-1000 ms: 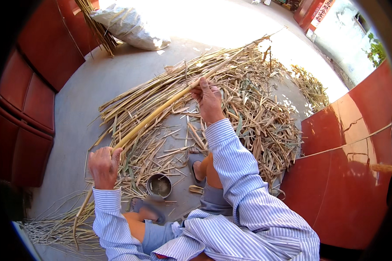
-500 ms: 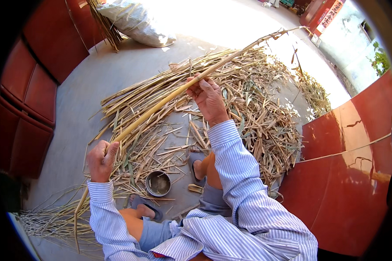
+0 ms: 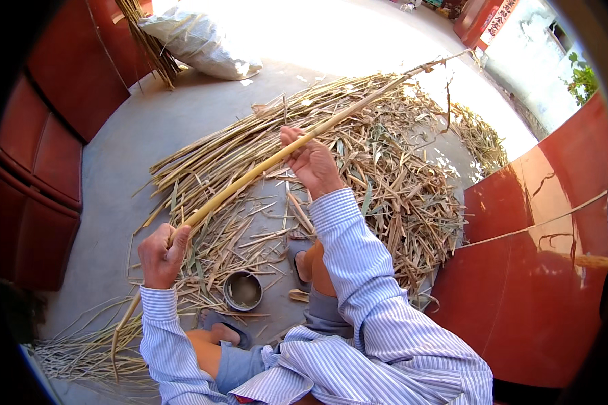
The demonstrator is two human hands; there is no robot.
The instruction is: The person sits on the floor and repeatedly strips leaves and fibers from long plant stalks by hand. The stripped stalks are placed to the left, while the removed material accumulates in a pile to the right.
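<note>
A long yellowish reed stalk (image 3: 250, 173) slants up from lower left to upper right, with a thin, ragged dry tip at its far end. My left hand (image 3: 161, 255) is closed round its thicker part, thumb along the top. Below that fist a thin bent piece (image 3: 120, 331) hangs down beside my sleeve. Farther up, the stalk lies across my right hand (image 3: 312, 163), whose fingers are loosened and stretched out past it. Beneath both hands lie a bundle of stalks (image 3: 216, 150) and a heap of dry husks and leaves (image 3: 405, 196).
A small dark bowl (image 3: 243, 291) stands by my slippered feet. Thin strips (image 3: 81, 351) spread at lower left. Red panels (image 3: 520, 270) rise at right, a red cabinet (image 3: 40, 182) at left. A white sack (image 3: 199, 44) sits at the back beside upright stalks (image 3: 148, 47).
My right hand has eased from a pinch on the stalk to loosened fingers. The stalk's far end sits slightly lower, and the whole view has shifted a little.
</note>
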